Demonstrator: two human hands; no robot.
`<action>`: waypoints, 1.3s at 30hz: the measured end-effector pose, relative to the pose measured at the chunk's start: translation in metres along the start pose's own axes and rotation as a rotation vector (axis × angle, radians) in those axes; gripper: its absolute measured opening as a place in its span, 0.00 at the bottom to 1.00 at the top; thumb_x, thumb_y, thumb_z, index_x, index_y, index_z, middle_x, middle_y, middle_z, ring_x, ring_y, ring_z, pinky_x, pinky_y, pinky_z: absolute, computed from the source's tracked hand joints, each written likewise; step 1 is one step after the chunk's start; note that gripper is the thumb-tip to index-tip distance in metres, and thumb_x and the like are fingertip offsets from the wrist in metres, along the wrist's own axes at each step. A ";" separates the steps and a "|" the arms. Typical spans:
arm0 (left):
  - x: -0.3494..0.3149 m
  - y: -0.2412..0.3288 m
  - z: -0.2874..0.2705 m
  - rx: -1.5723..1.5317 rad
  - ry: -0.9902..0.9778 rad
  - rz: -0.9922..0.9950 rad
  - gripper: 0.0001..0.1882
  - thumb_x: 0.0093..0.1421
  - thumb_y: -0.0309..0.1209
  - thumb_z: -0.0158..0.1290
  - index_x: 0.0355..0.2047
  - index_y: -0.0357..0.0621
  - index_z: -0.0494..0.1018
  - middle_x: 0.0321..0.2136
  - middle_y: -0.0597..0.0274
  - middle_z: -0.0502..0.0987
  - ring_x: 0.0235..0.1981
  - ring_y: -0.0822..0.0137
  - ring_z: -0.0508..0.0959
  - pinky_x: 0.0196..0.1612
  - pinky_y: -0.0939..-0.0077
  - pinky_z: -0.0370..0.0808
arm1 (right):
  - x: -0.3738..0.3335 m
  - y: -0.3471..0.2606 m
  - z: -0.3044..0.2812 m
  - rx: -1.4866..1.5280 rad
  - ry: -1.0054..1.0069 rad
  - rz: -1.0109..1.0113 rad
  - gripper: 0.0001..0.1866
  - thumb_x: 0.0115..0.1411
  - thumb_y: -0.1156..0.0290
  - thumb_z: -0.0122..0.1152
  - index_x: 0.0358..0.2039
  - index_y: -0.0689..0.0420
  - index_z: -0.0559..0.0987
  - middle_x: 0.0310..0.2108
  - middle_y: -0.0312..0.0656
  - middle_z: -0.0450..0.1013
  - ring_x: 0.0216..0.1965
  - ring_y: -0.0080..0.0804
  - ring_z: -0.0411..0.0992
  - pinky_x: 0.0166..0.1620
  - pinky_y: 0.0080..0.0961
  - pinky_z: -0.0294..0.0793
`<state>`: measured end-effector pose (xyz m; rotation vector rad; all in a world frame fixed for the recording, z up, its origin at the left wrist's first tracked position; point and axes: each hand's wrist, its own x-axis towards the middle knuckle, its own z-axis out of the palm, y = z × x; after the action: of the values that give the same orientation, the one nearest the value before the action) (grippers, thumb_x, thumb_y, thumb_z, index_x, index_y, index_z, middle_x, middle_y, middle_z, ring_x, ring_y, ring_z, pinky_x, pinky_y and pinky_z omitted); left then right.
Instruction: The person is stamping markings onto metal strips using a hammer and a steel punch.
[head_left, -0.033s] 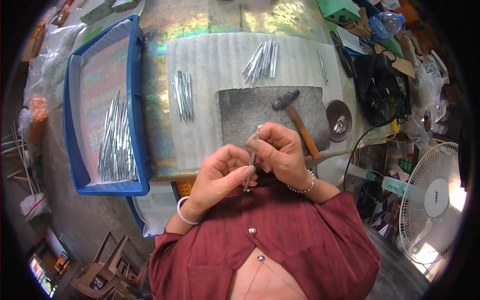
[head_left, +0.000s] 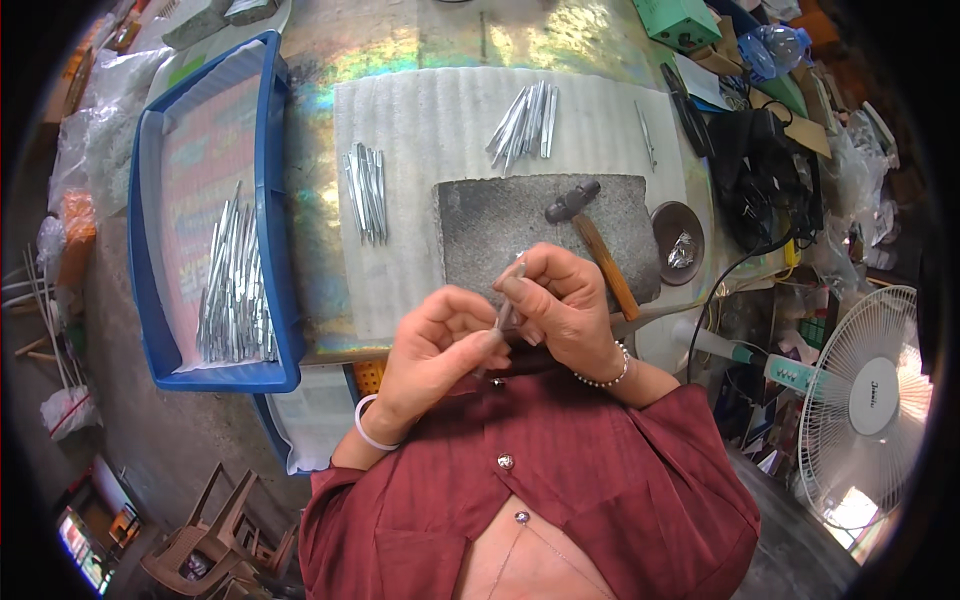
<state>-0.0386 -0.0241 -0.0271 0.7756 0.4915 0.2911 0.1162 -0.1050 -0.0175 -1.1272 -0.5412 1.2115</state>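
My left hand [head_left: 437, 350] and my right hand [head_left: 560, 300] meet in front of my body at the table's near edge. Both are closed, pinching a slim silver metal piece [head_left: 507, 312] between thumbs and fingers. It slants upward toward the right hand; fingers cover much of it, so its exact kind is unclear. Just beyond the hands lies a grey slab [head_left: 480, 225]. A hammer [head_left: 598, 245] with a wooden handle rests across the slab's right side.
Slim silver pieces lie in a left bundle [head_left: 367, 195] and a far bundle [head_left: 525, 125] on white foam sheet [head_left: 420, 110]. A blue tray [head_left: 270, 200] at left holds more. To the right are a round brown dish [head_left: 690, 215], a black cable [head_left: 715, 300] and a fan [head_left: 870, 395].
The metal piece has tilted slightly in my fingers and its lower end shows less. My left hand has shifted a little; the things on the table stay put.
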 end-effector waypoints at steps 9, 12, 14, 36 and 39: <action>0.004 0.028 -0.017 -0.183 0.296 0.584 0.11 0.62 0.33 0.50 0.35 0.35 0.71 0.30 0.60 0.67 0.28 0.70 0.71 0.27 0.82 0.71 | 0.006 -0.016 0.007 -0.421 -0.322 -0.020 0.21 0.52 0.82 0.61 0.48 0.62 0.70 0.31 0.38 0.72 0.23 0.15 0.68 0.28 0.12 0.68; 0.007 0.056 -0.031 0.338 0.384 0.599 0.08 0.62 0.28 0.49 0.34 0.34 0.73 0.28 0.61 0.71 0.26 0.73 0.71 0.28 0.85 0.70 | -0.002 -0.026 -0.020 -0.503 -0.245 -0.142 0.20 0.52 0.81 0.60 0.47 0.63 0.70 0.32 0.39 0.73 0.25 0.14 0.69 0.29 0.12 0.68; 0.025 0.071 -0.027 0.561 0.484 0.551 0.07 0.61 0.27 0.50 0.34 0.34 0.73 0.25 0.62 0.72 0.24 0.74 0.71 0.27 0.84 0.70 | -0.010 -0.033 -0.036 -0.525 -0.195 -0.204 0.18 0.53 0.81 0.60 0.46 0.64 0.70 0.31 0.39 0.73 0.26 0.14 0.68 0.28 0.11 0.67; 0.123 0.086 -0.022 1.305 0.482 0.450 0.09 0.52 0.26 0.56 0.34 0.36 0.76 0.27 0.56 0.76 0.22 0.66 0.75 0.28 0.76 0.72 | -0.022 -0.024 -0.085 -1.433 0.279 -0.388 0.22 0.49 0.74 0.60 0.46 0.61 0.69 0.41 0.47 0.66 0.43 0.43 0.66 0.45 0.36 0.66; 0.159 0.085 -0.016 1.341 0.316 0.475 0.10 0.53 0.29 0.56 0.35 0.36 0.76 0.27 0.55 0.76 0.26 0.64 0.77 0.32 0.74 0.73 | -0.025 -0.025 -0.076 -1.547 0.287 -0.370 0.24 0.47 0.74 0.60 0.46 0.61 0.69 0.42 0.46 0.66 0.42 0.41 0.66 0.45 0.36 0.66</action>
<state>0.0817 0.1106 -0.0254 2.1888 0.7935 0.5281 0.1826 -0.1559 -0.0203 -2.2579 -1.4693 0.0911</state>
